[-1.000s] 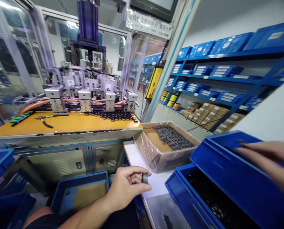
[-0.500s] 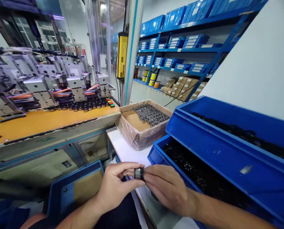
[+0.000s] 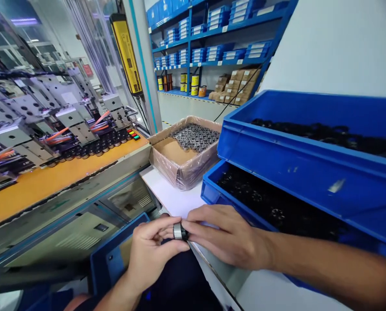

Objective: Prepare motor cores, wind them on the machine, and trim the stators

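Note:
Between my two hands is a small round part (image 3: pixel 179 232), a silvery ribbed ring with black ends. My left hand (image 3: pixel 152 246) grips it from the left, fingers behind and thumb along the near side. From the right, the fingertips of my right hand (image 3: pixel 223 233) press on its black end. The far side of the part is hidden by my fingers. Both hands are above the near edge of the white table (image 3: pixel 176 201).
A plastic-lined cardboard box (image 3: pixel 170 170) of small metal parts stands ahead. Stacked blue bins (image 3: pixel 277 151) of black parts rise at the right. On the left, a machine with an orange worktop (image 3: pixel 79 172) carries a row of parts. Below lies another blue bin (image 3: pixel 103 263).
The view has turned to the right and tilted. My hands still hold the round part together, and more of its silvery ring shows between them.

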